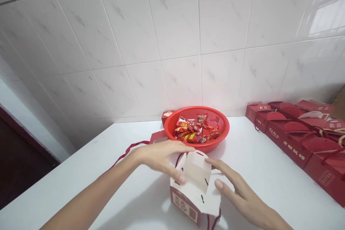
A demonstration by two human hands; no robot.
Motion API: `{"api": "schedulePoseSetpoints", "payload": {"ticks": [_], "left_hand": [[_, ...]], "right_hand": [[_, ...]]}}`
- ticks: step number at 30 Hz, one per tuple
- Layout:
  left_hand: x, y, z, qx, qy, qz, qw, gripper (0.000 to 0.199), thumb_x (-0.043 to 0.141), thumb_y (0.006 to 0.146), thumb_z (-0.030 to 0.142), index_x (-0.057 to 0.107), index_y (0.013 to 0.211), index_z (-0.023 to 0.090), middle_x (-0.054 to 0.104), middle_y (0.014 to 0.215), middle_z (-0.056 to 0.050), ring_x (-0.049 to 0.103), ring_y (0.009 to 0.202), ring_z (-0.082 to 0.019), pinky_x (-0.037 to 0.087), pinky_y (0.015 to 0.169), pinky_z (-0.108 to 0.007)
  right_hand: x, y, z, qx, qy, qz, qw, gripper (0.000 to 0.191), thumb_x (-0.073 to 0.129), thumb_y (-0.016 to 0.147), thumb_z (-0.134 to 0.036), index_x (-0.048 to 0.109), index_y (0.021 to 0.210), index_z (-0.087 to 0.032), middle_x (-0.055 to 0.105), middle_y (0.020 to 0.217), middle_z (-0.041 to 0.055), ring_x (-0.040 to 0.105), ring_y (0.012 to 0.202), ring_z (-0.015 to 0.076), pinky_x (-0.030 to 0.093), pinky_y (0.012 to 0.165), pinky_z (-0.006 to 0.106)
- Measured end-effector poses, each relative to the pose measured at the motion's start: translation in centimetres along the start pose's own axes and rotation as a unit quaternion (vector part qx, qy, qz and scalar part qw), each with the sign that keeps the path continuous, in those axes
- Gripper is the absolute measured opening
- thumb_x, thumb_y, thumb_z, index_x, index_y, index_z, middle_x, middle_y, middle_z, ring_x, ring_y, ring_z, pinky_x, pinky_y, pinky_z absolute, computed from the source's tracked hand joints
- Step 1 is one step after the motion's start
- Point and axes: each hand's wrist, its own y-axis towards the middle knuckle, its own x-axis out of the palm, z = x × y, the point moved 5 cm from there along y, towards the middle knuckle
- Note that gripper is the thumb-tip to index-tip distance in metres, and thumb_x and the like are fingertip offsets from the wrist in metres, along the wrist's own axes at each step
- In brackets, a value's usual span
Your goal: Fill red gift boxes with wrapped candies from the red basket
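Note:
A red and white cardboard gift box stands on the white table with its top flaps raised, their pale insides showing. Dark red cord runs through slots in the flaps and hangs down at the right side. My left hand reaches over the box's left side, fingers stretched and thumb apart, near the upright flap. On the other side my right hand has its fingers spread, the fingertips at the edge of that flap. Neither hand is closed around anything. Part of the box interior is hidden by the flaps.
Behind the box sits a red plastic basket with several wrapped sweets. A dark red ribbon trails leftward across the white table. Several closed red boxes stand in rows at the right. A tiled wall rises behind.

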Motion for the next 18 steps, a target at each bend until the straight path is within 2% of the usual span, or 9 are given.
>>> {"api": "schedulePoseSetpoints", "payload": {"ticks": [2,4,5,7,8,10,11,15,18], "left_hand": [[-2.1,1.3,-0.4,-0.008,-0.012,0.024,1.000,0.069,0.071,0.079,0.055,0.058,0.140,0.027,0.058,0.144,-0.009,0.056,0.127,-0.032,0.044,0.105,-0.039],[-4.5,3.0,-1.4,-0.026,-0.028,0.085,0.996,0.051,0.055,0.092,0.053,0.065,0.132,0.023,0.066,0.133,-0.008,0.061,0.120,-0.027,0.046,0.101,-0.034],[-5.6,4.0,-2.3,-0.042,-0.007,0.120,0.992,0.047,0.052,0.094,0.051,0.067,0.128,0.023,0.068,0.130,-0.007,0.061,0.118,-0.026,0.046,0.100,-0.032],[-6.8,6.2,-4.8,-0.134,0.073,0.129,0.980,0.042,0.056,0.091,0.044,0.069,0.124,0.020,0.071,0.124,-0.009,0.062,0.117,-0.028,0.046,0.098,-0.033],[-6.9,7.2,-6.5,-0.210,0.103,0.103,0.967,0.043,0.062,0.086,0.039,0.068,0.124,0.020,0.071,0.124,-0.010,0.062,0.116,-0.029,0.046,0.097,-0.033],[-6.6,9.3,-9.0,-0.270,0.106,0.085,0.953,0.046,0.073,0.074,0.033,0.070,0.117,0.016,0.072,0.120,-0.014,0.062,0.114,-0.034,0.048,0.094,-0.035],[-6.3,10.3,-10.1,-0.288,0.099,0.083,0.949,0.045,0.074,0.074,0.034,0.070,0.113,0.014,0.072,0.119,-0.016,0.062,0.114,-0.035,0.048,0.093,-0.036],[-4.6,13.6,-13.3,-0.334,0.014,0.090,0.938,0.049,0.057,0.088,0.053,0.065,0.115,0.012,0.068,0.122,-0.020,0.066,0.103,-0.034,0.054,0.077,-0.037],[-4.1,15.1,-14.6,-0.323,-0.079,0.124,0.935,0.053,0.052,0.090,0.058,0.063,0.111,0.011,0.068,0.118,-0.022,0.066,0.098,-0.036,0.054,0.069,-0.038]], "right_hand": [[-0.7,0.1,-0.1,-0.033,0.022,0.027,0.999,0.054,0.044,0.098,-0.057,0.054,0.143,-0.029,0.054,0.148,0.0110,0.052,0.135,0.0297,0.044,0.111,0.051],[-1.6,0.2,-0.3,-0.065,0.039,0.075,0.994,0.050,0.042,0.099,-0.057,0.057,0.139,-0.030,0.057,0.144,0.0104,0.054,0.133,0.0282,0.044,0.111,0.049],[-2.0,0.2,-0.3,-0.071,0.042,0.104,0.991,0.049,0.042,0.099,-0.057,0.058,0.137,-0.030,0.060,0.140,0.0107,0.057,0.129,0.0277,0.047,0.109,0.047],[-2.5,0.2,-0.1,-0.064,0.040,0.155,0.985,0.047,0.043,0.099,-0.057,0.060,0.133,-0.028,0.064,0.131,0.0111,0.063,0.118,0.0265,0.052,0.102,0.044],[-2.6,0.3,0.0,-0.057,0.037,0.169,0.983,0.046,0.044,0.099,-0.056,0.061,0.131,-0.028,0.066,0.127,0.0108,0.065,0.113,0.0258,0.054,0.098,0.042],[-2.4,0.4,0.2,-0.047,0.029,0.180,0.982,0.043,0.045,0.099,-0.055,0.062,0.127,-0.027,0.068,0.121,0.0099,0.067,0.105,0.0241,0.057,0.093,0.038],[-2.3,0.4,0.2,-0.047,0.027,0.178,0.983,0.042,0.045,0.099,-0.054,0.062,0.125,-0.027,0.068,0.119,0.0095,0.068,0.102,0.0232,0.058,0.090,0.036],[-1.7,0.5,0.1,-0.070,0.025,0.161,0.984,0.039,0.044,0.100,-0.051,0.062,0.123,-0.025,0.065,0.123,0.0106,0.068,0.097,0.0209,0.059,0.085,0.033],[-1.6,0.5,0.0,-0.083,0.018,0.161,0.983,0.035,0.045,0.101,-0.047,0.063,0.121,-0.025,0.065,0.124,0.0103,0.069,0.098,0.0203,0.058,0.087,0.032]]}}
